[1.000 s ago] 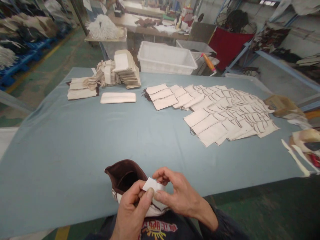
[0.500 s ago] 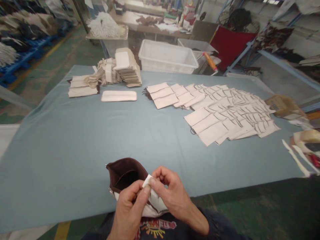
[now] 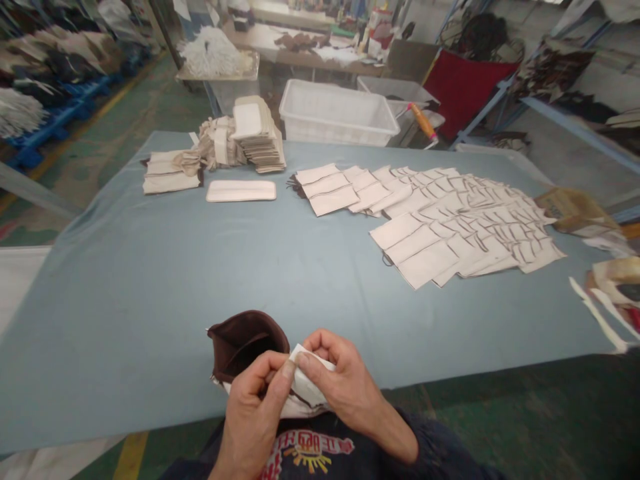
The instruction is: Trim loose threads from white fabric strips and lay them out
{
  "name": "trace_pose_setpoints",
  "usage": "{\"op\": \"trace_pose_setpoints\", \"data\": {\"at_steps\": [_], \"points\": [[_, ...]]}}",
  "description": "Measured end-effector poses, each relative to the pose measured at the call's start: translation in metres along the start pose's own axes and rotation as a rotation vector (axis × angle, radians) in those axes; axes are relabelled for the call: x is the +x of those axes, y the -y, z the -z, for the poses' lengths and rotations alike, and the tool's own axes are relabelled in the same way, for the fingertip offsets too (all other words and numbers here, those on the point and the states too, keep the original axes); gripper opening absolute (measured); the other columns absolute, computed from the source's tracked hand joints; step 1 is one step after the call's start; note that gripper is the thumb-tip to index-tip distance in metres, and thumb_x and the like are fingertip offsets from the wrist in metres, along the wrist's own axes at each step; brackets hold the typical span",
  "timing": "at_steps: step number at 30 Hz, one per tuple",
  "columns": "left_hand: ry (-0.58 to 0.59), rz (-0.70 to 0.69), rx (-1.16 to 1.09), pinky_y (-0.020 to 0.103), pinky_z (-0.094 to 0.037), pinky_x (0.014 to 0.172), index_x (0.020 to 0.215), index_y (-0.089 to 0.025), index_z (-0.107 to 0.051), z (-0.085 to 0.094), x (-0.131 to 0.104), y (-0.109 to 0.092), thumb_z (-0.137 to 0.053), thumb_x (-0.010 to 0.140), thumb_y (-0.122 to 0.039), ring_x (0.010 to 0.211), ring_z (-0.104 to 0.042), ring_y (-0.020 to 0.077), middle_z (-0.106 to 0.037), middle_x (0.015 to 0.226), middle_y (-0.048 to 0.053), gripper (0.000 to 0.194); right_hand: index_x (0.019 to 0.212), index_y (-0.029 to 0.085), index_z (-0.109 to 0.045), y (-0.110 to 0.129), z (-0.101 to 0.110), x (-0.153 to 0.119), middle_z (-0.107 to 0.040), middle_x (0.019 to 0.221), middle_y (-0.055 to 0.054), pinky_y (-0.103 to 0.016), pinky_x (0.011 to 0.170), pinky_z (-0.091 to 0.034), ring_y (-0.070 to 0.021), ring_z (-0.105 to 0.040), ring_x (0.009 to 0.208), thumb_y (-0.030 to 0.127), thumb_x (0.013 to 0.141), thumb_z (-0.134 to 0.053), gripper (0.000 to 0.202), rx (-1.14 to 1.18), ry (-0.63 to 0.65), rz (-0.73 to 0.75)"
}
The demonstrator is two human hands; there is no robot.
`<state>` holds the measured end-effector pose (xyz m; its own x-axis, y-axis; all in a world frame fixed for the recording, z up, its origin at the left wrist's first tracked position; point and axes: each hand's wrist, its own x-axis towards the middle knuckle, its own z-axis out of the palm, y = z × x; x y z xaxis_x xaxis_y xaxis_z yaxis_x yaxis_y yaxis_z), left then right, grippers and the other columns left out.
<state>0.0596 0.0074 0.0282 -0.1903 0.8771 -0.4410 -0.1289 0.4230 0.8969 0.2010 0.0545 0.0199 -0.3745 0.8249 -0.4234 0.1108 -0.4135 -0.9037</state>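
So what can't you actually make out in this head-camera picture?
- Inside of the brown fabric pouch: dark, and its near side is covered by the left hand.
- Small white paper piece: mostly hidden by the right hand; any print is unreadable.
- Pale items at the right edge: cut off by the frame.
- Far bench clutter: too small.

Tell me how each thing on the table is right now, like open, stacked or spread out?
Brown pouch: mouth open, at the table's near edge.
White piece: pinched by both hands.
Left hand: gripping the white piece.
Right hand: gripping the white piece.
Flat cream pieces: spread out in overlapping rows.
Far pile: stacked, leaning.
Single cream pad: lying flat, alone.
White tub: upright behind the table.
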Motion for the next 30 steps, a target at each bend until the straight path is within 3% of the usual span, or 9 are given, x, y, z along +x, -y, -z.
{"op": "trace_pose_setpoints", "data": {"at_steps": [14, 20, 25, 30], "points": [[-0.116, -0.011, -0.014, 0.018, -0.035, 0.051, 0.069, -0.017, -0.06, 0.002, -0.002, 0.006, -0.075, 0.079, -0.06, 0.056, -0.042, 0.011, -0.051, 0.059, -0.004, 0.047, 0.083, 0.016, -0.057, -0.004, 0.002, -0.004, -0.054, 0.066, 0.003, -0.021, 0.054, -0.035, -0.0087, -0.045, 0.057, 0.068, 0.087, -0.064, 0.052, 0.017, -0.004, -0.005], [0.006, -0.044, 0.013, 0.021, -0.037, 0.053, 0.073, -0.016, -0.067, 0.004, 0.0, 0.01, -0.062, 0.088, -0.066, 0.059, -0.044, 0.0133, -0.055, 0.064, -0.001, 0.053, 0.082, 0.016, -0.058, -0.004, 0.002, -0.002, -0.054, 0.066, 0.003, -0.021, 0.052, -0.035, -0.008, -0.044, 0.056, 0.069, 0.086, -0.065, 0.054, 0.026, -0.005, 0.023], [0.11, -0.079, 0.216, 0.024, -0.045, 0.061, 0.1, -0.018, -0.077, 0.009, 0.013, 0.023, -0.071, 0.083, -0.051, 0.064, -0.056, 0.0182, -0.066, 0.07, 0.0, 0.038, 0.083, 0.02, -0.051, 0.01, 0.006, 0.009, -0.037, 0.053, 0.011, -0.018, 0.039, -0.022, -0.0042, -0.024, 0.042, 0.068, 0.084, -0.07, 0.051, 0.396, -0.067, 0.094], [0.105, -0.09, 0.26, 0.03, -0.052, 0.077, 0.106, -0.017, -0.079, 0.016, 0.039, 0.037, -0.059, 0.09, -0.06, 0.087, -0.067, 0.0265, -0.078, 0.098, 0.008, 0.05, 0.074, 0.022, -0.041, 0.047, 0.018, 0.019, -0.025, 0.049, 0.015, -0.016, 0.035, -0.014, -0.0036, -0.012, 0.04, 0.056, 0.079, -0.081, 0.053, 0.711, -0.014, 0.182]]}}
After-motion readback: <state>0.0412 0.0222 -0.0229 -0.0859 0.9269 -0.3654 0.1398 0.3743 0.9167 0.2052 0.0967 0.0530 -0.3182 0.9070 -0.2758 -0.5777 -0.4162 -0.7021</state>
